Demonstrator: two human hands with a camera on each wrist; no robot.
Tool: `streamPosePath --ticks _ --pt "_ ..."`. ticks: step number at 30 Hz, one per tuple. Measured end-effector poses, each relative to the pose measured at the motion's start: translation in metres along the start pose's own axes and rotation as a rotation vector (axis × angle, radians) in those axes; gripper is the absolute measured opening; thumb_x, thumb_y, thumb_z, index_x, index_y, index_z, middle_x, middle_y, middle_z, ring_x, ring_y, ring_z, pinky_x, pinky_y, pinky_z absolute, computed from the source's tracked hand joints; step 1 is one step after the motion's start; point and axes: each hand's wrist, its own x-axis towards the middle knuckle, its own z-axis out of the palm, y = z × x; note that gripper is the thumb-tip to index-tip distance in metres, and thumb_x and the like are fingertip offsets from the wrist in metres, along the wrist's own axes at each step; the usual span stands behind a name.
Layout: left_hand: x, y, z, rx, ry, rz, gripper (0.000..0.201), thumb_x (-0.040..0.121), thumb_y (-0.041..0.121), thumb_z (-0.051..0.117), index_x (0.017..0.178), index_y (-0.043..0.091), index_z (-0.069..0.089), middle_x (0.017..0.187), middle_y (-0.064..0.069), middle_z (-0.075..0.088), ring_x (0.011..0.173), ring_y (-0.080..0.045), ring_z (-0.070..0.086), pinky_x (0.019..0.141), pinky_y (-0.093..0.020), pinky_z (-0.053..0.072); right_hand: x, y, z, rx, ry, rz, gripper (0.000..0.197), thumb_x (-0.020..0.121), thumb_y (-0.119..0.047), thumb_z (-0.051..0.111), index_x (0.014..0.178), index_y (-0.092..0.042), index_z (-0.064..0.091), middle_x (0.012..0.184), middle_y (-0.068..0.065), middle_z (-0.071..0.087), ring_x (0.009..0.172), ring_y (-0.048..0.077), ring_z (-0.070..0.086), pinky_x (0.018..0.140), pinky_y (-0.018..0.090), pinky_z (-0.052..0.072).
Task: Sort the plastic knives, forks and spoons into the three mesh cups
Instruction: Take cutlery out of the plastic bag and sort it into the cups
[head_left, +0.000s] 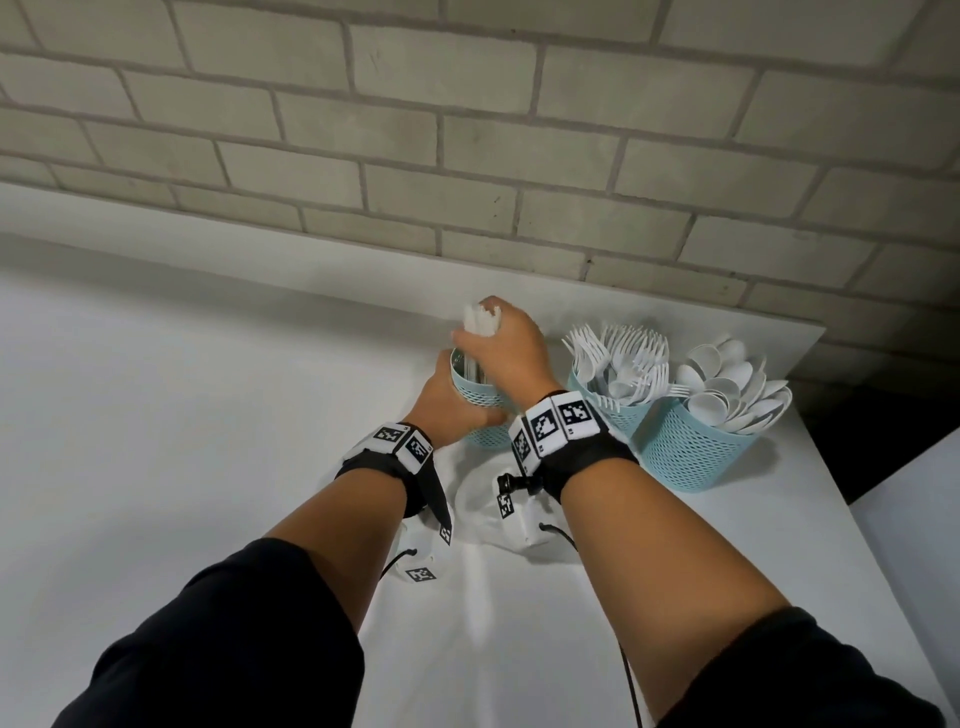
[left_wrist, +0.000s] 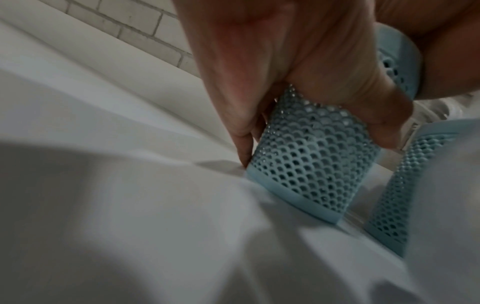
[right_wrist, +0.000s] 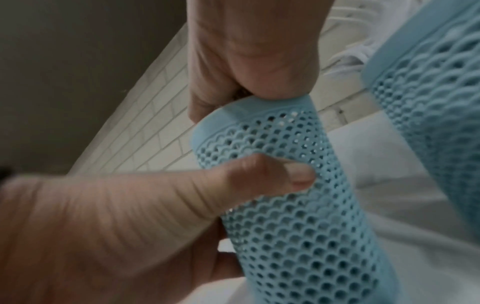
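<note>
Three light-blue mesh cups stand in a row at the back right of the white table. My left hand (head_left: 447, 400) grips the leftmost cup (head_left: 475, 397) around its side; the thumb (right_wrist: 259, 179) presses the mesh (left_wrist: 311, 164). My right hand (head_left: 506, 343) is directly above this cup's rim and holds a bundle of white plastic knives (head_left: 480, 319), whose ends stick up past the fingers and whose lower parts reach into the cup. The middle cup (head_left: 618, 413) holds several forks (head_left: 623, 353). The right cup (head_left: 696, 457) holds several spoons (head_left: 727, 384).
A white cloth (head_left: 208, 415) covers the table. A brick wall (head_left: 467, 156) runs just behind the cups. The table's right edge (head_left: 826, 467) lies close beside the spoon cup, with a dark gap beyond it.
</note>
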Motion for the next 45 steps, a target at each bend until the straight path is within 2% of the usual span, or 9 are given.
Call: streamPosePath --ticks 6,11,17,24,27,31,36,42,45 --pt "-0.001 0.003 0.000 -0.006 -0.004 -0.012 0.111 0.040 0.040 0.086 0.132 0.014 0.030 0.123 -0.003 0.055 0.113 -0.018 0.057 0.099 -0.040 0.048 0.006 0.002 -0.001 0.211 0.123 0.045 0.041 0.078 -0.036 0.072 0.104 -0.016 0.047 0.090 0.002 0.061 0.083 0.022 0.062 0.079 0.042 0.054" --pt "0.001 0.007 -0.002 -0.005 -0.001 -0.041 0.111 0.040 0.037 0.090 0.131 0.014 0.032 0.119 -0.001 0.058 0.109 -0.015 0.059 0.096 -0.039 0.050 0.005 0.006 -0.003 0.233 0.162 0.029 0.078 0.074 -0.031 0.077 0.138 -0.018 0.034 0.137 0.005 0.045 0.124 0.019 0.045 0.102 0.033 0.041" --pt "0.006 0.004 -0.005 0.062 -0.029 -0.036 0.113 0.043 0.038 0.093 0.136 0.018 0.034 0.123 0.002 0.060 0.114 -0.012 0.059 0.098 -0.042 0.049 0.002 0.002 -0.008 0.252 0.182 0.030 0.087 0.076 -0.030 0.076 0.145 -0.017 0.025 0.147 0.006 0.035 0.136 0.020 0.032 0.111 0.033 0.031" --pt "0.001 0.013 -0.004 0.063 -0.001 -0.099 0.111 0.049 0.030 0.092 0.138 0.018 0.027 0.126 0.000 0.057 0.115 -0.018 0.057 0.100 -0.039 0.046 -0.030 0.006 -0.029 0.152 0.281 -0.150 0.031 0.087 -0.008 0.058 0.117 -0.013 0.056 0.125 0.004 0.052 0.113 0.011 0.047 0.086 0.000 0.029" --pt "-0.002 0.018 -0.003 0.103 0.023 -0.104 0.102 0.054 0.027 0.091 0.136 0.014 0.030 0.124 -0.003 0.057 0.110 -0.019 0.057 0.095 -0.035 0.047 -0.046 0.010 -0.045 -0.090 0.214 -0.213 0.015 0.087 -0.006 0.054 0.096 -0.012 0.064 0.110 0.002 0.054 0.107 0.012 0.044 0.085 0.013 0.031" --pt "-0.013 0.033 -0.002 0.224 -0.018 -0.180 0.074 0.062 0.040 0.085 0.124 0.014 0.054 0.117 0.000 0.064 0.107 -0.018 0.061 0.092 -0.033 0.049 -0.066 0.025 -0.066 -0.316 0.186 -0.220 0.015 0.090 -0.007 0.050 0.093 -0.007 0.065 0.103 0.007 0.058 0.096 0.019 0.051 0.083 0.027 0.042" --pt "-0.030 0.074 -0.007 0.532 -0.204 -0.341 0.061 0.086 0.041 0.064 0.133 0.005 0.049 0.131 -0.016 0.055 0.121 -0.031 0.052 0.100 -0.036 0.042 -0.093 0.040 -0.080 -0.383 0.211 -0.252 0.015 0.087 -0.005 0.053 0.094 -0.006 0.066 0.096 0.007 0.062 0.075 0.018 0.056 0.066 0.024 0.038" --pt "-0.037 0.116 0.008 0.636 -0.355 -0.374 0.035 0.082 0.044 0.066 0.066 0.014 0.057 0.062 0.000 0.060 0.059 -0.017 0.055 0.075 -0.026 0.054 -0.119 0.054 -0.084 -0.360 0.381 -0.120 0.006 0.085 -0.013 0.055 0.091 -0.012 0.056 0.079 0.001 0.059 0.070 0.018 0.053 0.060 0.026 0.036" --pt "-0.036 0.129 0.030 0.599 -0.408 -0.277 0.040 0.087 0.043 0.062 0.063 0.012 0.054 0.061 -0.008 0.053 0.054 -0.013 0.047 0.060 -0.019 0.040 -0.124 0.063 -0.085 -0.262 0.457 -0.007 0.015 0.082 -0.015 0.058 0.094 -0.010 0.049 0.085 0.001 0.053 0.076 0.017 0.050 0.064 0.030 0.041"
